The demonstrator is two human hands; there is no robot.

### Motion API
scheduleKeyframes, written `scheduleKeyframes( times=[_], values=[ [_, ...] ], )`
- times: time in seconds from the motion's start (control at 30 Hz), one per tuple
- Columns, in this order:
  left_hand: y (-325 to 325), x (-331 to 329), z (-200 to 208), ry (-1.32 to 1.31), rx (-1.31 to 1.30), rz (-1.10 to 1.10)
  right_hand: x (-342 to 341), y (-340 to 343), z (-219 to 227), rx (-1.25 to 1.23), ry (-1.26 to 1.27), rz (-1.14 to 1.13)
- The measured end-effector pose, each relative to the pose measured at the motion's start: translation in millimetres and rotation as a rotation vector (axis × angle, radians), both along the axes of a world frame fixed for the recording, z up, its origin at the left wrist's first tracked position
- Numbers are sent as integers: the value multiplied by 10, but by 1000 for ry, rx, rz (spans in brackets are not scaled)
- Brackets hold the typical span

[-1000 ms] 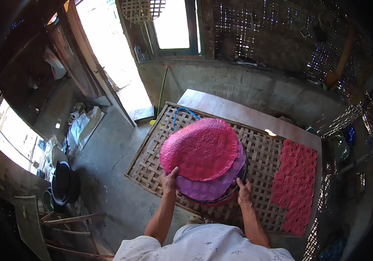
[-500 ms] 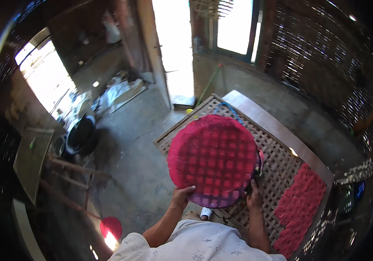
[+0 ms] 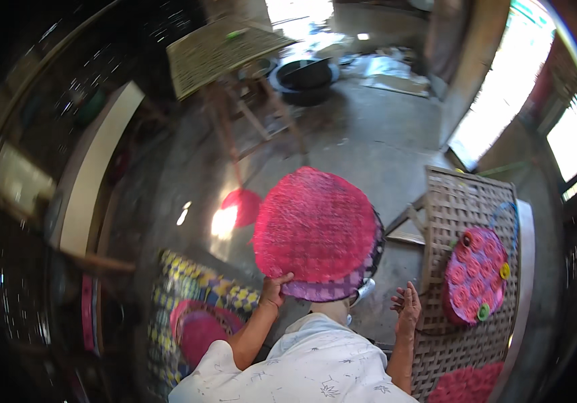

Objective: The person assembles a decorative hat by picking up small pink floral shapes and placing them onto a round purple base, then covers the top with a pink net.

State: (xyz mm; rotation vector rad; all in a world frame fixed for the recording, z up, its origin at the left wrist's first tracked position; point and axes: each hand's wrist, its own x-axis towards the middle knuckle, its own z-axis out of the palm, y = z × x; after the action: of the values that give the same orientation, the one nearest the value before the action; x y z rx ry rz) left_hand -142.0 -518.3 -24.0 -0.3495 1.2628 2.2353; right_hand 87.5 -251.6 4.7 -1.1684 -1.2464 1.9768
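My left hand (image 3: 274, 290) grips the lower left edge of a large round flat piece (image 3: 315, 228), bright pink-red with a purple lower band and a faint grid pattern. The thumb lies on top; the other fingers are mostly hidden beneath. My right hand (image 3: 407, 307) is off the piece, its fingers apart with nothing in them, beside a woven bamboo panel (image 3: 466, 178). On that panel lies a pink and purple rounded piece (image 3: 474, 275) covered with rosettes, with a yellow ring (image 3: 505, 271) and a green ring (image 3: 483, 311) at its edge.
Red rosette-like pieces (image 3: 466, 386) cover the panel's near end. To my left, a patterned mat (image 3: 164, 295) bears a round pink piece (image 3: 201, 339). A red disc (image 3: 240, 207) is on the floor. Farther off are dark basins (image 3: 305, 77) and a wooden stand with a slanted mat top (image 3: 221, 50).
My view has swung left, bringing the patterned mat into sight. My right hand has let go of the round piece; the left still holds it. The rosette-covered piece now shows on the panel.
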Motion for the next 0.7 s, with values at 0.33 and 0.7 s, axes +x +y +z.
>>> scheduleKeyframes(
  times=[0.33, 0.7],
  values=[
    [-2428, 658, -1032, -180, -220, 1015, -739, -40, -71, 87, -168, 536],
    [-3062, 1444, -1768, -257, -1185, 242, -661, 21, -254, 232, -269, 512]
  ],
)
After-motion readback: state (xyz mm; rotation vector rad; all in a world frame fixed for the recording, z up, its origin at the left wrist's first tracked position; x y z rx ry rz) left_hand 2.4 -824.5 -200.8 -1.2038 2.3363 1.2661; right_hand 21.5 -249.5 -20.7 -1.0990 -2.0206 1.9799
